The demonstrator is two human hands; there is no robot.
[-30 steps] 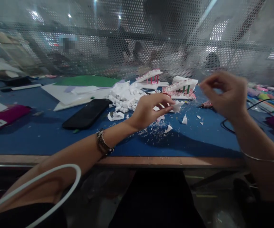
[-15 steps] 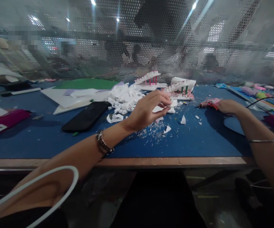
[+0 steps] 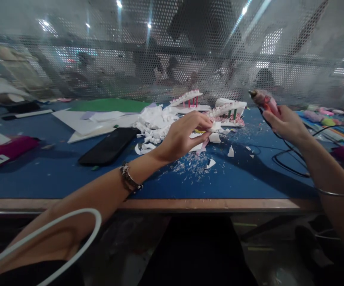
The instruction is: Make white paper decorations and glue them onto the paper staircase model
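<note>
A pink glue gun (image 3: 267, 104) is gripped in my right hand (image 3: 286, 123), raised above the table with its metal nozzle pointing left and up; a black cord trails from it. My left hand (image 3: 186, 133) is low over the table, thumb and fingers curled into a pinch. Whatever lies between its fingertips is hidden or too small to name. White scraps (image 3: 215, 138) lie right at those fingertips. Just behind stands a small white ramp-like model (image 3: 228, 108) on green posts with pink bits, and a similar model (image 3: 189, 97) on red posts is farther back.
A heap of crumpled white scraps (image 3: 155, 123) and a black phone (image 3: 109, 146) lie left of my left hand. Beyond are white sheets and a green sheet (image 3: 109, 105). Magenta power strips (image 3: 9, 153) sit at both sides. A perforated metal screen (image 3: 160, 59) stands behind the table.
My right hand has lifted the glue gun off the table, and its nozzle now tilts upward. My left hand stays almost in place, its fingertips slightly shifted near the white scraps.
</note>
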